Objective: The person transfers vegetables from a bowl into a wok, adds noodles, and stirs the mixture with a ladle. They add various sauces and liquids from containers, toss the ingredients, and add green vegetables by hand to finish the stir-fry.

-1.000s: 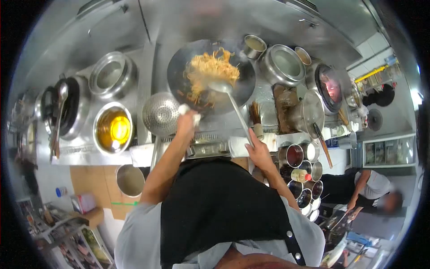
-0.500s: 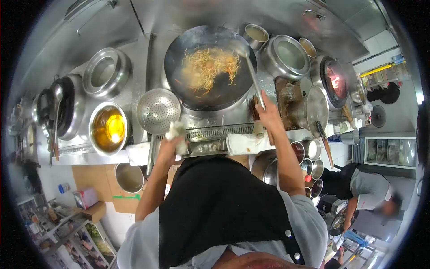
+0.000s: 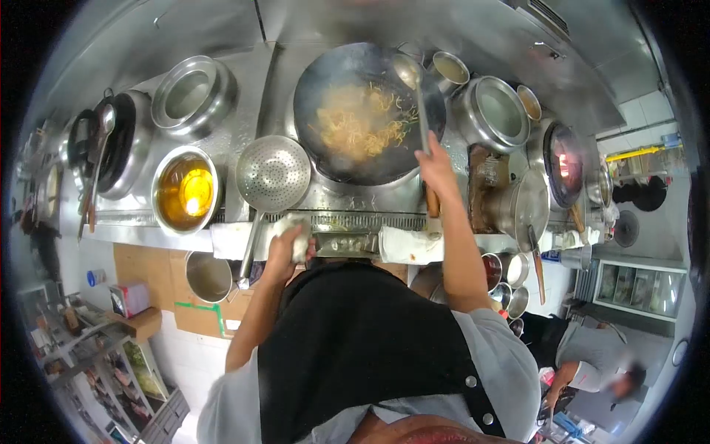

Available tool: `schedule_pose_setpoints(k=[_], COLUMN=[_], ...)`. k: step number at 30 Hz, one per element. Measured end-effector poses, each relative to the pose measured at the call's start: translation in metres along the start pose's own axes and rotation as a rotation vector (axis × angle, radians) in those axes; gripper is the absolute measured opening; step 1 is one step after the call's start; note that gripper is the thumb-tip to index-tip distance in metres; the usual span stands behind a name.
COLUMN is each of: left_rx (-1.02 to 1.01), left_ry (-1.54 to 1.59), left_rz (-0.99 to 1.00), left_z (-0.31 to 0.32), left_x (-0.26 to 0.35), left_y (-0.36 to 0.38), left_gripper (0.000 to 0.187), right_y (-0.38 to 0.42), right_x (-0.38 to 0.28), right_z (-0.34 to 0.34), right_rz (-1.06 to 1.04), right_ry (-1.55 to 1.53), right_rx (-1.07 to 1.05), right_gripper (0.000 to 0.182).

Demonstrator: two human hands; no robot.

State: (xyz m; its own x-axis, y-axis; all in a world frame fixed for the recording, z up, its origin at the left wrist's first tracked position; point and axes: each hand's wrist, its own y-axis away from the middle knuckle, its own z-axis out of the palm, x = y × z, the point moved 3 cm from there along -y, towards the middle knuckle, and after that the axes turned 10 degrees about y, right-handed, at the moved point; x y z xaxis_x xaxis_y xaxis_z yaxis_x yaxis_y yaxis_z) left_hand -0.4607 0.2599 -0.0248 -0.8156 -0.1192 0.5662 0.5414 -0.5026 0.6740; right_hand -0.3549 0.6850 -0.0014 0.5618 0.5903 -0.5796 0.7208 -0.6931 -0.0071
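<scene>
My right hand (image 3: 438, 169) grips the handle of a long metal ladle (image 3: 422, 111), whose bowl is at the far right inner side of a black wok (image 3: 314, 78). Steaming noodles (image 3: 364, 129) with bits of vegetable lie in the wok. My left hand (image 3: 280, 253) is closed around a crumpled white cloth (image 3: 299, 231) at the counter's front edge, below the wok. A perforated strainer (image 3: 274, 172) with a long handle rests just beyond that hand, left of the wok. Steam blurs some of the noodles.
A metal bowl of amber oil (image 3: 171, 197) stands at the left, with a lidded-looking pot (image 3: 185, 96) behind it. Right of the wok are a small pot (image 3: 450, 68), a larger pot (image 3: 501, 111) and another strainer (image 3: 526, 207). A co-worker (image 3: 592, 355) bends at the lower right.
The whole view has shifted a little. The noodles lie differently in the wok under thicker steam. The ladle has stayed by the wok's right side, its handle more upright in view.
</scene>
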Motion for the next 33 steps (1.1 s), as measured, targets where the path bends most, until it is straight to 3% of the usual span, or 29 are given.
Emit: schedule_pose_setpoints(k=[1,3,4,5,8,11,15,16,18,20,22,24,26,27,28,29,31,32,33], left_rx=[-0.005,0.024,0.071,0.039,0.088,-0.004,0.027,-0.018,0.047,0.024,-0.039,-0.069,-0.136,-0.127,-0.121,-0.229,-0.247,-0.167,-0.100], left_ry=[0.010,0.014,-0.011,-0.011,-0.194,-0.195,-0.148,-0.146,-0.167,-0.214,-0.062,-0.046,-0.067,-0.083,-0.094,-0.424,-0.379,-0.021,-0.119], left_rz=[-0.011,0.054,0.023,0.031,0.040,0.101,0.276,0.319,0.175,0.232,0.164,0.105,0.033,0.035,0.041,0.452,0.589,0.289,0.167], left_z=[0.017,0.036,0.055,0.069,0.107,0.090,0.052,0.040,0.008,0.018,0.048,0.072,0.083,0.080,0.080,0.052,0.011,0.002,-0.018], left_x=[0.006,0.005,0.015,0.024,0.042,0.017,0.008,0.010,-0.005,0.002,0.018,0.034,0.036,0.033,0.031,0.018,-0.005,-0.013,-0.023], left_y=[-0.012,-0.061,-0.071,-0.085,-0.120,-0.174,-0.120,-0.077,-0.026,-0.003,-0.014,-0.045,-0.101,-0.100,-0.098,-0.115,-0.097,-0.073,-0.064], left_gripper=[0.042,0.055,0.060,0.064,0.044,0.023,0.015,0.016,0.017,0.017,0.017,0.017,0.012,0.012,0.012,0.012,0.013,0.013,0.012], right_y=[-0.012,-0.002,0.029,0.057,0.142,0.163,0.138,0.141,0.154,0.186,0.225,0.239,0.230,0.220,0.216,0.207,0.198,0.204,0.212], right_x=[-0.008,-0.058,-0.090,-0.098,-0.099,-0.060,-0.053,-0.065,-0.078,-0.066,-0.107,-0.099,-0.099,-0.068,-0.056,-0.049,-0.059,-0.073,-0.086], right_z=[0.024,0.044,0.045,0.056,0.053,0.033,-0.006,-0.018,-0.034,-0.024,-0.049,-0.043,-0.048,-0.024,-0.012,-0.008,-0.017,-0.025,-0.031], right_rz=[-0.095,-0.065,0.059,-0.013,-0.157,-0.350,-0.043,-0.031,-0.003,-0.212,0.153,0.156,0.176,-0.003,-0.031,-0.069,-0.045,-0.038,-0.027], right_ry=[0.124,0.143,0.039,0.078,0.011,0.029,0.196,0.157,0.082,-0.158,-0.546,-0.667,-0.347,-0.141,-0.110,-0.073,-0.048,-0.068,-0.086], right_rx=[0.060,-0.096,-0.315,-0.281,-0.272,-0.093,-0.236,-0.236,-0.238,-0.123,-0.505,-0.600,-0.585,-0.420,-0.326,-0.227,-0.120,-0.124,-0.137], right_gripper=[0.073,0.076,0.077,0.075,0.078,0.079,0.079,0.080,0.080,0.078,0.077,0.077,0.076,0.074,0.073,0.072,0.072,0.073,0.073])
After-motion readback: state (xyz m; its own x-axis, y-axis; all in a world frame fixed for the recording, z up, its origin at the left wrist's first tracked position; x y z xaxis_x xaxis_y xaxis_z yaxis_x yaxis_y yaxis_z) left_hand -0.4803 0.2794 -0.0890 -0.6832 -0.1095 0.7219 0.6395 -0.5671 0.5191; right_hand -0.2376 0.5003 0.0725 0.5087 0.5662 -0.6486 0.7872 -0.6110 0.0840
